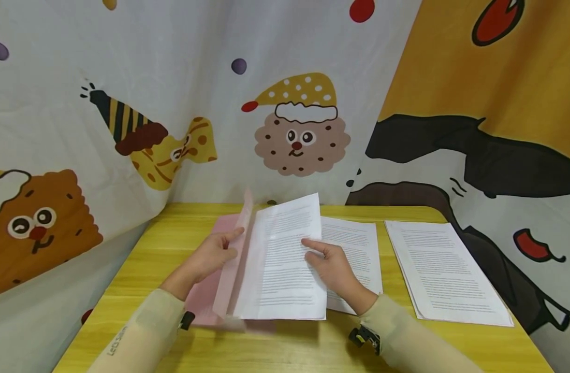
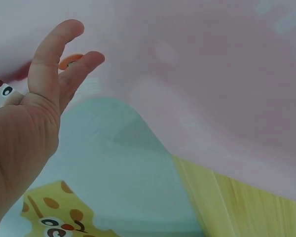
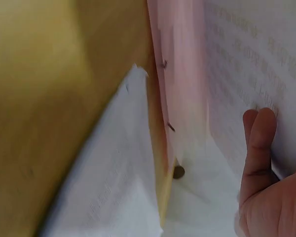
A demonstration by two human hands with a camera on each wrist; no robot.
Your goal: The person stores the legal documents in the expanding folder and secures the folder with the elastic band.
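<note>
A pink translucent folder [image 1: 203, 300] lies on the table with its cover flap [image 1: 232, 280] raised. My left hand [image 1: 212, 254] touches the flap with thumb and forefinger; the left wrist view shows its extended fingers [image 2: 71, 64] against the pink cover [image 2: 212, 89]. Printed sheets [image 1: 285, 269] stand tilted up beside the flap. At their right edge my right hand [image 1: 333, 264] grips them, thumb and forefinger on the front. Its other fingers [image 3: 260, 143] lie on the back of the paper [image 3: 237, 89], in the right wrist view.
More printed paper [image 1: 354, 248] lies partly hidden behind the raised sheets. A separate stack of printed paper [image 1: 452, 274] sits on the right of the yellow wood-grain table [image 1: 285, 347]. A cartoon-printed curtain [image 1: 210, 67] hangs along the back and sides.
</note>
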